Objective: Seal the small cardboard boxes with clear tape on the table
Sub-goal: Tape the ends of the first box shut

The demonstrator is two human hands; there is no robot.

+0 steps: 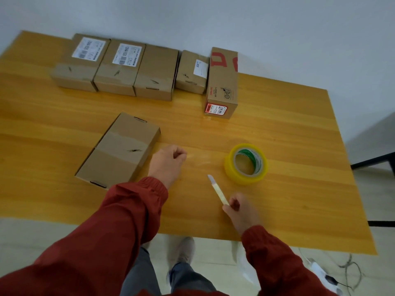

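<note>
Near box (119,150) on bench (299,135) shows a tape band across its lid, back row of boxes (136,67) seemingly taped too, so little looks left; left hand (167,162) fisted, empty; right hand (239,210) grips knife (217,190) near tape roll (245,164).

Single head view, wide-angle. Looks forward and down from above tabletop (299,146) near edge, close. Wall (256,22) at top, floor (376,195) at bottom.

Brown boxes (119,148), yellow tape roll (245,164), orange woodgrain table (299,146), red sleeves (132,210)
</note>
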